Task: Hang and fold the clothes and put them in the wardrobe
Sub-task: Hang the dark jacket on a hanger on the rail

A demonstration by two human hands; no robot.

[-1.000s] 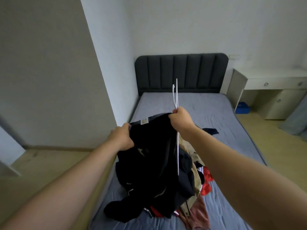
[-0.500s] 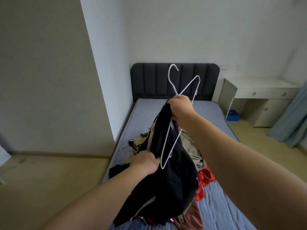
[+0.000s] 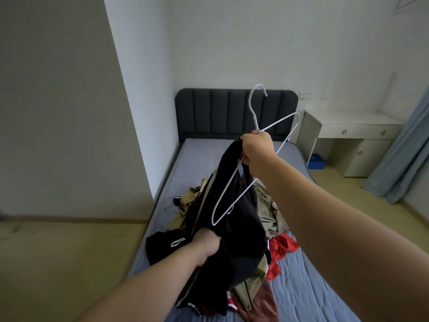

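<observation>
Above the bed [image 3: 313, 287], your right hand [image 3: 256, 152] is closed round the neck of the white hanger [image 3: 253, 115] and the top of the black garment [image 3: 232, 228]. Your left hand [image 3: 205, 242] grips the cloth lower down, fingers buried. The hanger's near arm lies outside the fabric, so a hard downward pull may drag the garment free onto the pile of clothes [image 3: 269, 212] on the bed.

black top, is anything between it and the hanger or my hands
Nothing visible. The right hand grips the hanger and the black top's upper edge together; the hanger's lower arm hangs in front of the cloth. The left hand grips the top lower down. The wardrobe is not in view.
</observation>
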